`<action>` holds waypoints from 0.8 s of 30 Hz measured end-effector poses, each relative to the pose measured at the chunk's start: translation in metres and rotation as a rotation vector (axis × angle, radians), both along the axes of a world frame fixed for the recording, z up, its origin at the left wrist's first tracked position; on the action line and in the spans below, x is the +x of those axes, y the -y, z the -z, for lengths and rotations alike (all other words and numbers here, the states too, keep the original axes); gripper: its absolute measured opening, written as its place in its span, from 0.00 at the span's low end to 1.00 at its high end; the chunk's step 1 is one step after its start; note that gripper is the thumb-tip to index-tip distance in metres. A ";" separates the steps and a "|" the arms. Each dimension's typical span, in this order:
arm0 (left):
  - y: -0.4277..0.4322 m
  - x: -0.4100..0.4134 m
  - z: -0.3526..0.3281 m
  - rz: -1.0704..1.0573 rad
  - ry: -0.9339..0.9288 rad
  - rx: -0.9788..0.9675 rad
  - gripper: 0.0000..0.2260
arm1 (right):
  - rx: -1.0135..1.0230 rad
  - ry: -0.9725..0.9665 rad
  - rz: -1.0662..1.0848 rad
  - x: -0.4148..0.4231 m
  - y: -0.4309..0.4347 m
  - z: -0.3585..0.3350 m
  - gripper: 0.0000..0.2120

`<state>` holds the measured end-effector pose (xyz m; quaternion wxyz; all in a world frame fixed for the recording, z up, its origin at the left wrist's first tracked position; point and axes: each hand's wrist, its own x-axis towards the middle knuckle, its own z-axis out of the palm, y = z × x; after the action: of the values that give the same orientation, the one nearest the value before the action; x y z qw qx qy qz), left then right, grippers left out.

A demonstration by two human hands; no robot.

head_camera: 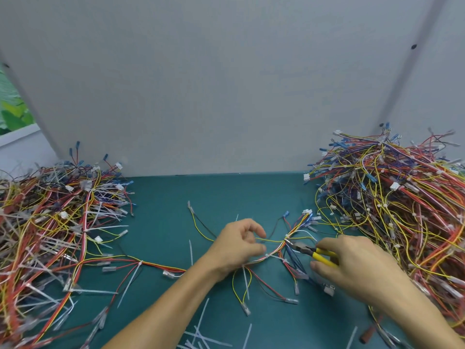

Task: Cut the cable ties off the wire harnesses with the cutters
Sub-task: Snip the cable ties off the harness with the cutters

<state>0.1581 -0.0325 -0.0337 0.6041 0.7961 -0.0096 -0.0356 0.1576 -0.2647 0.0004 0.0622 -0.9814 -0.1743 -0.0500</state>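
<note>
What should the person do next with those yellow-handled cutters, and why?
Probably squeeze the cutters shut. Their tip sits right where the wires of the harness bunch together, seemingly at a cable tie, while the left hand holds the wires beside it. The right hand grips the handles, so a snip looks next.

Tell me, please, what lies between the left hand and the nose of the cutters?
In the head view, harness wires, a yellow one uppermost, span the gap from the left hand to the cutters.
</note>
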 end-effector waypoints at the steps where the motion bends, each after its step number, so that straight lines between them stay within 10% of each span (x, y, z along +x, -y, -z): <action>1: 0.002 0.000 0.002 0.034 0.057 0.204 0.10 | -0.015 0.012 -0.007 0.001 -0.002 0.001 0.16; 5: 0.011 0.002 0.012 0.073 0.220 0.607 0.12 | -0.091 0.061 -0.033 0.005 -0.006 0.003 0.17; 24: 0.005 0.015 0.010 0.025 -0.003 0.493 0.07 | -0.183 -0.005 -0.288 0.038 -0.026 0.007 0.16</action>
<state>0.1731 -0.0377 -0.0437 0.3910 0.9192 -0.0097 -0.0457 0.1960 -0.2383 -0.0065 -0.0204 -0.9481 -0.3167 -0.0223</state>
